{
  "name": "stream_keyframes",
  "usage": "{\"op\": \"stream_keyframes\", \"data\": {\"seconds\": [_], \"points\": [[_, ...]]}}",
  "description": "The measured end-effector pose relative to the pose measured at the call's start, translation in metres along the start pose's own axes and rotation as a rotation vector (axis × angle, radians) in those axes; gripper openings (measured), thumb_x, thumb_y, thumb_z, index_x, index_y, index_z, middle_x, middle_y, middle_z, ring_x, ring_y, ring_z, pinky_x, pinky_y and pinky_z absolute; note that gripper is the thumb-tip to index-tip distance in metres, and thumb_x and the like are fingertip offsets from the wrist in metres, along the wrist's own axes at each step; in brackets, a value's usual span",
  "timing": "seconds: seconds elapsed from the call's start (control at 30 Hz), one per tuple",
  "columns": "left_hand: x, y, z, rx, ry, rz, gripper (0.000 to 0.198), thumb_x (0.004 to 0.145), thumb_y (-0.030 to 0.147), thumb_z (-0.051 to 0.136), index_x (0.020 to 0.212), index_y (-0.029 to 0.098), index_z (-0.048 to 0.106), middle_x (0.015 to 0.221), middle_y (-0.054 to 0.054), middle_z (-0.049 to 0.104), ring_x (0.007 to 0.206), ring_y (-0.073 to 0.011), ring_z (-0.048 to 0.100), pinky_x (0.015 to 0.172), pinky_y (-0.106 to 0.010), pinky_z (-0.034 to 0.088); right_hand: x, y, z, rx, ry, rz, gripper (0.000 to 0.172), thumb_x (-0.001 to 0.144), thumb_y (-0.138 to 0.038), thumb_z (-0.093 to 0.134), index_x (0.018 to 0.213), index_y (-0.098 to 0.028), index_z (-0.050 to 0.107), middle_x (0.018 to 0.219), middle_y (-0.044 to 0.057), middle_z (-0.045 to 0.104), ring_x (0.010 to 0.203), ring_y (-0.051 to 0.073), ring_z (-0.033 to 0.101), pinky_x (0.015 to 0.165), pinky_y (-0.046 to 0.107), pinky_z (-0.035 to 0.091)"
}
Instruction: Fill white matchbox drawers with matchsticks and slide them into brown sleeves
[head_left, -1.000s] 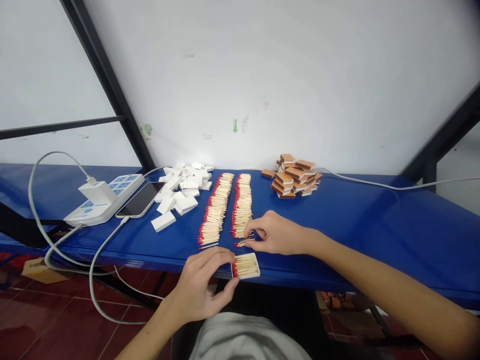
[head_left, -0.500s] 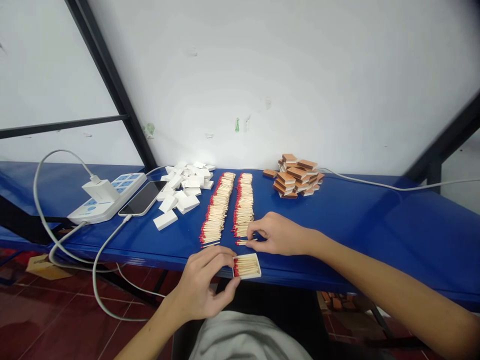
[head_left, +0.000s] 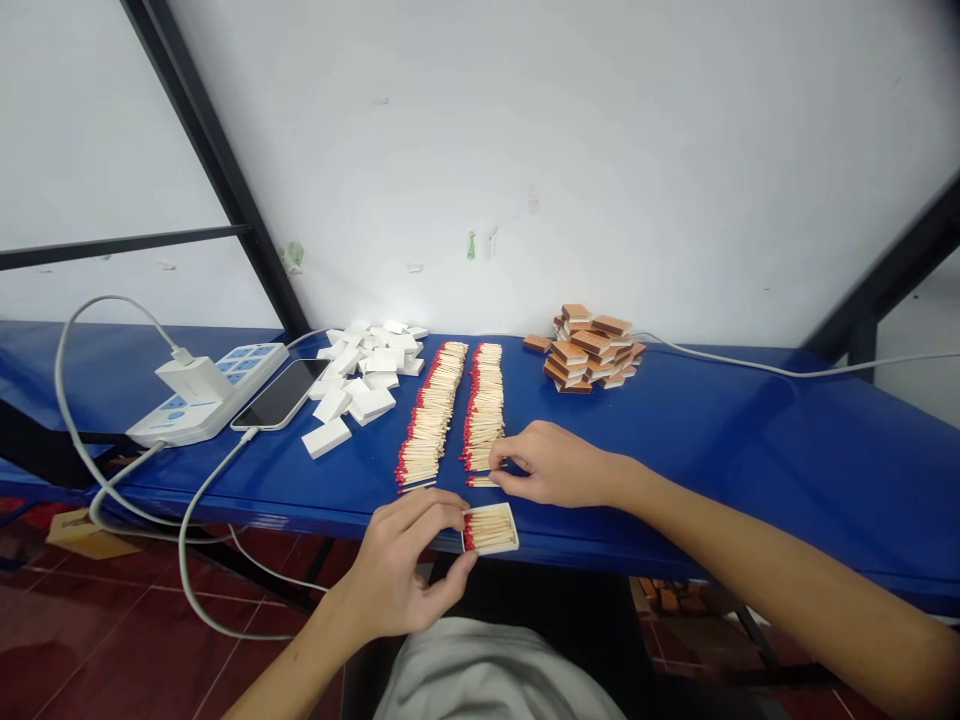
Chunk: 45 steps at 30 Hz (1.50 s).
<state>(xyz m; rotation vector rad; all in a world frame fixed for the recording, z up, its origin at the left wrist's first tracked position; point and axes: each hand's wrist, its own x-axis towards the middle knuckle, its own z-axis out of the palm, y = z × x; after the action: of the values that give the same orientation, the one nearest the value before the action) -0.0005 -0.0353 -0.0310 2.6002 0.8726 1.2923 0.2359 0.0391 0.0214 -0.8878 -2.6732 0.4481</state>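
My left hand (head_left: 420, 560) grips a small white matchbox tray (head_left: 512, 510) at its left end, between thumb and fingers, at the table's front edge. Red-headed matches (head_left: 491, 527) lie side by side inside it. At the near end of the right-hand row of matches (head_left: 486, 400), my right hand (head_left: 551, 465) pinches a few loose matches (head_left: 480, 482) by their plain ends, thumb and forefinger nearly together. Their heads point left. A second row of matches (head_left: 435, 410) runs alongside on the left.
White trays (head_left: 367, 365) lie heaped at the back left. Brown matchbox sleeves (head_left: 592, 350) are piled at the back right. A phone (head_left: 279, 395) on a cable and a power strip (head_left: 187, 415) with a charger (head_left: 195, 380) occupy the left side. Another cable (head_left: 750, 365) crosses the back right.
My right thumb and forefinger have drawn closer together on the loose matches. My left hand still holds the tray in place. The whole view has shifted slightly.
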Motion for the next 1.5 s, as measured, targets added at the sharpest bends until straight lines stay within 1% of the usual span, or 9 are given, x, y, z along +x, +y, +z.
{"op": "stream_keyframes", "data": {"seconds": [0.33, 0.43, 0.53, 0.73, 0.83, 1.0, 1.17, 1.37, 1.5], "points": [[-0.0005, 0.0, 0.0005, 0.01, 0.01, 0.005, 0.018, 0.082, 0.015, 0.065, 0.098, 0.019, 0.059, 0.096, -0.007, 0.072, 0.087, -0.0184, 0.07, 0.078, -0.029, 0.056, 0.0022, 0.0009, 0.0032, -0.02, 0.01, 0.013, 0.015, 0.095, -0.024, 0.058, 0.085, -0.017, 0.067, 0.058, -0.006, 0.049, 0.051, 0.007, 0.039, 0.058, 0.023, 0.024], [-0.0007, 0.0005, 0.0001, 0.004, 0.013, 0.008, 0.018, 0.082, 0.015, 0.065, 0.098, 0.019, 0.059, 0.096, -0.007, 0.072, 0.086, -0.0185, 0.07, 0.078, -0.029, 0.056, 0.0019, 0.0011, 0.0033, -0.032, 0.017, 0.007, 0.014, 0.094, -0.024, 0.058, 0.088, -0.018, 0.068, 0.06, -0.005, 0.054, 0.053, 0.008, 0.042, 0.058, 0.024, 0.025], [-0.0001, 0.0004, 0.0001, 0.005, 0.012, 0.008, 0.017, 0.082, 0.015, 0.065, 0.097, 0.019, 0.06, 0.096, -0.007, 0.072, 0.087, -0.0187, 0.07, 0.078, -0.029, 0.056, 0.0014, 0.0005, 0.0032, 0.003, 0.014, -0.05, 0.012, 0.093, -0.021, 0.059, 0.092, -0.019, 0.071, 0.068, -0.003, 0.063, 0.056, 0.009, 0.048, 0.06, 0.023, 0.029], [0.001, -0.0005, 0.0004, 0.013, 0.012, 0.007, 0.015, 0.082, 0.015, 0.064, 0.096, 0.019, 0.06, 0.096, -0.007, 0.072, 0.086, -0.0181, 0.07, 0.077, -0.028, 0.056, 0.0005, -0.0015, 0.0029, 0.055, 0.005, -0.145, 0.02, 0.091, -0.014, 0.058, 0.098, -0.019, 0.076, 0.079, 0.0, 0.073, 0.061, 0.009, 0.054, 0.063, 0.022, 0.034], [0.0006, -0.0006, 0.0004, 0.019, 0.014, 0.006, 0.015, 0.082, 0.015, 0.064, 0.096, 0.019, 0.06, 0.096, -0.007, 0.072, 0.086, -0.018, 0.07, 0.078, -0.028, 0.055, 0.0002, -0.0014, 0.0026, 0.046, -0.007, -0.156, 0.02, 0.09, -0.014, 0.058, 0.094, -0.019, 0.077, 0.073, -0.001, 0.071, 0.059, 0.009, 0.053, 0.061, 0.022, 0.033], [0.0016, 0.0012, 0.0, 0.017, 0.017, 0.009, 0.014, 0.082, 0.015, 0.063, 0.095, 0.02, 0.061, 0.094, -0.007, 0.072, 0.084, -0.0183, 0.07, 0.075, -0.028, 0.056, 0.0007, -0.0011, 0.0013, 0.059, -0.021, -0.137, 0.018, 0.086, -0.013, 0.059, 0.087, -0.018, 0.077, 0.062, -0.004, 0.061, 0.055, 0.008, 0.047, 0.058, 0.022, 0.031], [0.0015, 0.0018, -0.0001, 0.019, 0.023, 0.013, 0.013, 0.082, 0.016, 0.063, 0.095, 0.019, 0.061, 0.094, -0.007, 0.072, 0.083, -0.019, 0.07, 0.075, -0.029, 0.057, 0.0003, -0.0011, 0.0001, 0.078, -0.021, -0.114, 0.019, 0.085, -0.013, 0.062, 0.094, -0.019, 0.078, 0.061, -0.005, 0.059, 0.054, 0.008, 0.046, 0.058, 0.022, 0.031], [-0.0009, -0.0008, 0.0008, 0.012, 0.008, 0.004, 0.015, 0.082, 0.015, 0.064, 0.096, 0.019, 0.06, 0.096, -0.008, 0.071, 0.085, -0.0189, 0.07, 0.076, -0.029, 0.056, 0.0005, -0.0011, 0.0012, 0.076, -0.019, -0.099, 0.014, 0.085, -0.012, 0.063, 0.084, -0.018, 0.076, 0.061, -0.005, 0.059, 0.054, 0.007, 0.046, 0.058, 0.021, 0.031], [-0.0013, -0.0013, 0.0007, 0.008, 0.004, 0.009, 0.016, 0.082, 0.014, 0.064, 0.096, 0.019, 0.06, 0.096, -0.008, 0.071, 0.085, -0.0187, 0.069, 0.076, -0.029, 0.056, 0.0011, -0.0015, 0.002, 0.09, -0.011, -0.08, 0.012, 0.086, -0.015, 0.065, 0.088, -0.017, 0.076, 0.061, -0.004, 0.059, 0.053, 0.007, 0.047, 0.059, 0.021, 0.031]]}}
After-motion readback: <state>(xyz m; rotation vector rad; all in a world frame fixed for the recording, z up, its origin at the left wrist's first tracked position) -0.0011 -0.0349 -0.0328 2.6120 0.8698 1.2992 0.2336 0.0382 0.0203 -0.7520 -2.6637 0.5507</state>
